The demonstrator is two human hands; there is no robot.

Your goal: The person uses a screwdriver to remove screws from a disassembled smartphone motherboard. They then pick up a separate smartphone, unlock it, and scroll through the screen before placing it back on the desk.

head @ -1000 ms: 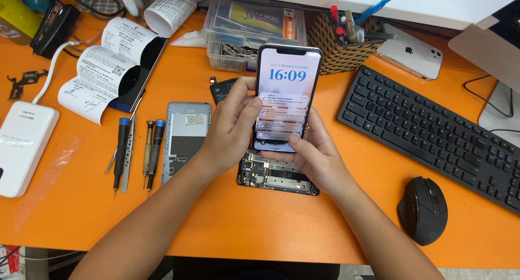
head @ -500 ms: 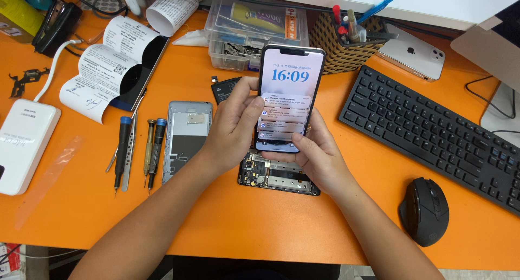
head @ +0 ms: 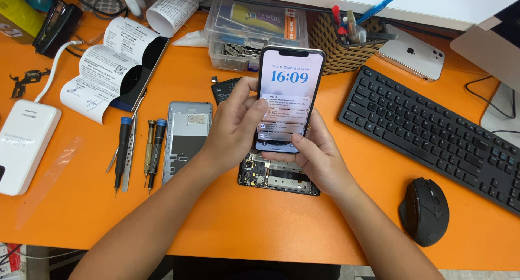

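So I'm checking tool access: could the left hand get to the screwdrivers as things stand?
Probably yes, once it lets go: the left hand grips the phone, but the screwdrivers lie uncovered just beside it.

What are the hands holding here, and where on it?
Both hold a lit smartphone: left hand on its left edge, thumb on the screen; right hand around its lower right corner.

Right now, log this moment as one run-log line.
left hand: holds lit phone | right hand: holds phone | under: opened phone | left: screwdrivers

Two hands (head: 233,125); three screwdrivers (head: 153,150); one keyboard (head: 433,133); one mouse (head: 424,209).
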